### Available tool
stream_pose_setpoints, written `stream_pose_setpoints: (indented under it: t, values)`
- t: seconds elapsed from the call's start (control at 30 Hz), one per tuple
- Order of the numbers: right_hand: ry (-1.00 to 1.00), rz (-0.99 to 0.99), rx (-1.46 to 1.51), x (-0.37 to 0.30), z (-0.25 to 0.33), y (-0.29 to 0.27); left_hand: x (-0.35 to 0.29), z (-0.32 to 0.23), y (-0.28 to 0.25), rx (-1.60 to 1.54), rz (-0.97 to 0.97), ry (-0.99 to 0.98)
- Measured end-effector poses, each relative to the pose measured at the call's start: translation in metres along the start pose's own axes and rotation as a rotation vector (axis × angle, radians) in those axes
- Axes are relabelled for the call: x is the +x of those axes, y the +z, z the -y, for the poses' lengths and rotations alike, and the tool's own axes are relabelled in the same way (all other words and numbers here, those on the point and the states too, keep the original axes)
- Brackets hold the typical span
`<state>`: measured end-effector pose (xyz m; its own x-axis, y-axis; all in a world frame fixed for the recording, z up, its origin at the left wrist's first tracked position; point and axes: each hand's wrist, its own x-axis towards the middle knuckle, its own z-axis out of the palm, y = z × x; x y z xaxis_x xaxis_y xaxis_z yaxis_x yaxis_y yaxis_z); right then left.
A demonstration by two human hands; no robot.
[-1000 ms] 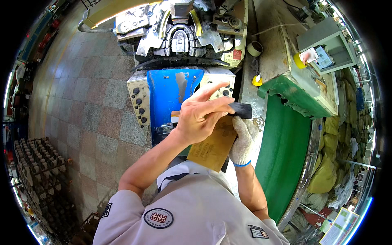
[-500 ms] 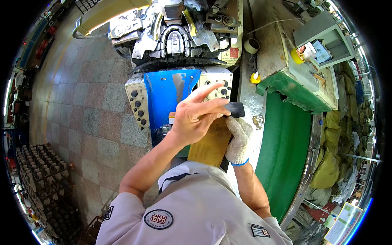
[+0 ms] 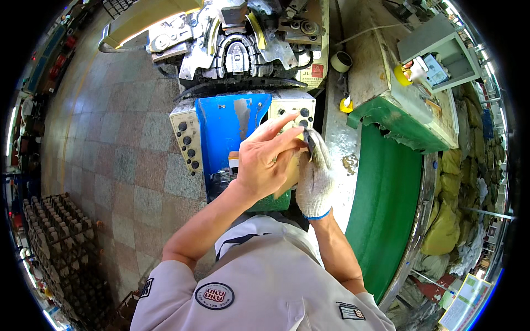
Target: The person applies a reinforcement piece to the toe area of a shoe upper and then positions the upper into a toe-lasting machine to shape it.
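Note:
In front of my waist, both hands meet on a tan, leather-like piece (image 3: 289,179) with a black part (image 3: 310,145) at its upper end. My left hand (image 3: 262,163), bare, closes thumb and fingers near its top, the index finger stretched out further. On the other side, my right hand (image 3: 316,185), in a white knitted glove with a blue cuff, grips the piece below and around the black part. My left hand covers much of the piece, so its full shape is hidden.
Ahead stands a machine (image 3: 237,59) with metal clamps, a blue front panel (image 3: 221,118) and knob panels. A green belt (image 3: 386,204) runs along my right, beside a worn bench (image 3: 361,66) bearing a grey box (image 3: 441,52). A loaded rack (image 3: 58,234) stands on the left.
The tan piece, which hung broad side up toward my waist, is now turned and mostly behind my left hand. My gloved right hand has shifted slightly left, its fingers reaching further up.

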<state>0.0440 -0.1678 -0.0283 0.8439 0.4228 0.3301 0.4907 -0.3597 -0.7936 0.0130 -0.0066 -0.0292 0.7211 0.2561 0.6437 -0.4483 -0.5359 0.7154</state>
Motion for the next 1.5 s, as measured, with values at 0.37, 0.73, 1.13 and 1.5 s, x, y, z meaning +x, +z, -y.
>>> stream_pose_setpoints:
  t: [0.37,0.73,1.13,1.5]
  values:
    - [-0.226,0.084,-0.329,0.006,-0.002,-0.003,-0.001,-0.008,0.006,0.166,-0.066,-0.022]
    - [-0.268,0.047,-0.439,0.011,-0.029,-0.001,0.002,-0.019,0.005,-0.002,-0.011,-0.346]
    - [-0.309,0.036,-0.454,0.016,-0.031,-0.001,0.002,-0.021,0.006,-0.038,0.005,-0.465]
    - [-0.355,0.066,-0.44,0.01,-0.024,-0.004,-0.001,-0.011,0.006,-0.143,-0.009,-0.514]
